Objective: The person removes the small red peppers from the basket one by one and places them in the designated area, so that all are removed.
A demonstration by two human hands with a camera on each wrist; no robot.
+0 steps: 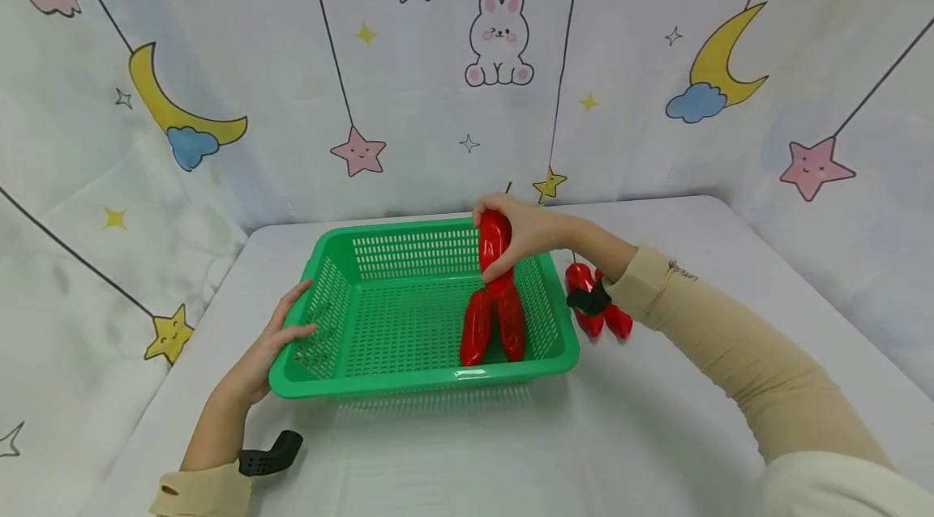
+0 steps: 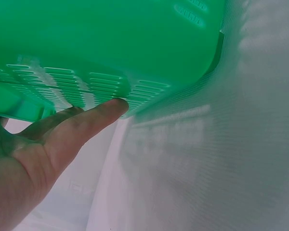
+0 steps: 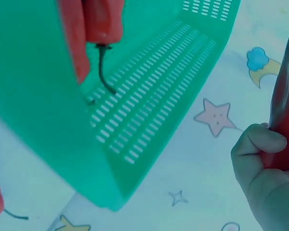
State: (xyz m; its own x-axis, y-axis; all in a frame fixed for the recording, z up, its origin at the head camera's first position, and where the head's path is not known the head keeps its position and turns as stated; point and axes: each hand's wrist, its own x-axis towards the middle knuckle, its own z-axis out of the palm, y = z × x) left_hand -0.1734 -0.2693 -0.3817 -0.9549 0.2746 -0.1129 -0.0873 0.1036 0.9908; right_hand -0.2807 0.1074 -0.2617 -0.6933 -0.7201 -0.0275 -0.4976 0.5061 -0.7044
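Observation:
My right hand [image 1: 529, 229] grips a glossy red chili pepper [image 1: 494, 235] upright over the back right part of a green plastic basket [image 1: 430, 375]. The held pepper's thin dark stem points up. In the right wrist view the thumb curls round this pepper [image 3: 288, 101]. Two more red peppers, one of them a left-hand pepper [image 1: 477, 329] and the other a right-hand pepper [image 1: 512, 329], lie inside the basket at its right. My left hand [image 1: 266, 351] touches the basket's left side with extended fingers. In the left wrist view a straight finger [image 2: 98, 117] rests against the slotted wall.
More red peppers [image 1: 584, 282] lie on the white table [image 1: 657, 420] right of the basket, partly hidden by the right wrist's black strap [image 1: 589, 298]. A printed cloth backdrop [image 1: 430, 96] stands behind the table and along its sides.

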